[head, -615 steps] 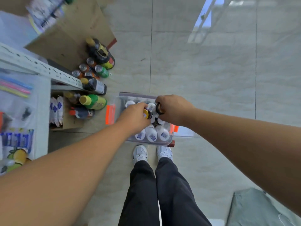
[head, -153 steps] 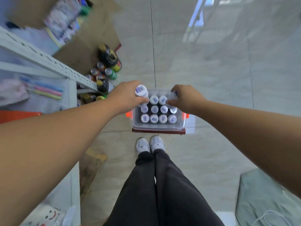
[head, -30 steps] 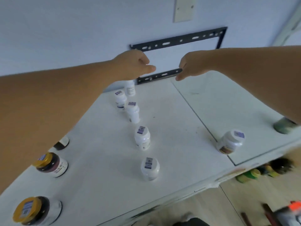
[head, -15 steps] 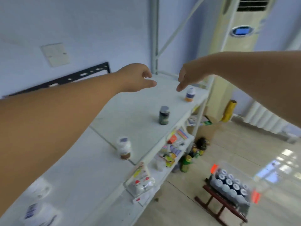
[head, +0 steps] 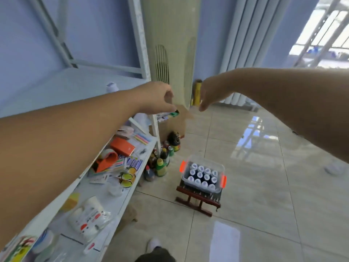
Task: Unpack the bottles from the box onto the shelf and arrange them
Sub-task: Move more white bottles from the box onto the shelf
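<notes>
A clear plastic box [head: 220, 168] with orange latches sits on a low dark wooden stool [head: 198, 200] on the floor, right of the shelf. Several white-capped bottles [head: 202, 176] stand inside it. My left hand [head: 157, 99] hangs in the air beyond the top shelf's right end, fingers loosely curled, holding nothing. My right hand [head: 209, 93] hovers beside it, fingers drooping and empty. Both hands are well above the box. One white-capped bottle [head: 111, 87] shows on the white top shelf [head: 56, 91], partly behind my left arm.
The lower shelf [head: 120, 193] carries an orange tape dispenser, an orange box, packets and stationery. Bottles and cans [head: 162, 159] cluster on the floor by the shelf post, next to a cardboard box [head: 172, 124]. A tall air conditioner [head: 170, 53] stands behind. My shoe [head: 154, 244] shows below.
My view has swung right and down from the top shelf toward the floor. Both empty hands have drifted off the shelf's end, and the box now sits nearer the middle of view.
</notes>
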{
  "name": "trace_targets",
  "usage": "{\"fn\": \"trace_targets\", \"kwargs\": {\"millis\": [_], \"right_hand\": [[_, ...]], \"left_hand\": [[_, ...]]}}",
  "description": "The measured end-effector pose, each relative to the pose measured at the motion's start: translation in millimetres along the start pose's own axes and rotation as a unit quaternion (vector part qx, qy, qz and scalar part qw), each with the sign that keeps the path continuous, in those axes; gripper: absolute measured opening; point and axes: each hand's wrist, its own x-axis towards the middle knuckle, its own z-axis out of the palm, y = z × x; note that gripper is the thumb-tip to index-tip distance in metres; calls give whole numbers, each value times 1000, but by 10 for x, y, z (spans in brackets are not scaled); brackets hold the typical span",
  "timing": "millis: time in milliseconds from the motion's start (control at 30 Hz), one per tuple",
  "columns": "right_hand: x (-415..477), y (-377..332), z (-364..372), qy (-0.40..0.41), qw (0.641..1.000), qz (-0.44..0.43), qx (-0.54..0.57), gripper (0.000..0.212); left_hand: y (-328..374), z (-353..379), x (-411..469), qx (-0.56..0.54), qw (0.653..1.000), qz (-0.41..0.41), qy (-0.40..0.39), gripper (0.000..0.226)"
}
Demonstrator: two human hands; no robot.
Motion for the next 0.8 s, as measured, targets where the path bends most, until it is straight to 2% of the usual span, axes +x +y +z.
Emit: {"fn": "trace_targets", "kwargs": {"millis": [133, 267, 367, 467, 533, 700, 800], "right_hand": [[305, 475, 529, -33, 999, 26, 27, 50], [604, 902, 1086, -96, 989, 73, 81, 62], [757, 1129, 1423, -142, 978, 103, 111, 63], [902, 1321, 1776, -153, 962, 145, 172, 61], [1011, 1416, 2013, -168, 955, 146, 195, 58], [1341, 1563, 2715, -194, 929, 162, 269, 52], [1662, 1611, 3233, -203, 913, 177, 308, 48]], "left_hand": [[31, 461, 710, 21, 997, 28, -69, 58], [-35, 991, 1444, 31, 989, 48, -140, 55], [-72, 1274, 1863, 37, 976, 65, -206, 52], [-107, 1521, 2261, 69, 960, 91, -255, 43], [-98, 1700, 2456, 68, 954, 96, -276, 37], [-25, 2322, 2765, 57, 935, 96, -335, 45], [-66, 2837, 2813, 36, 928, 90, -361, 41]]}}
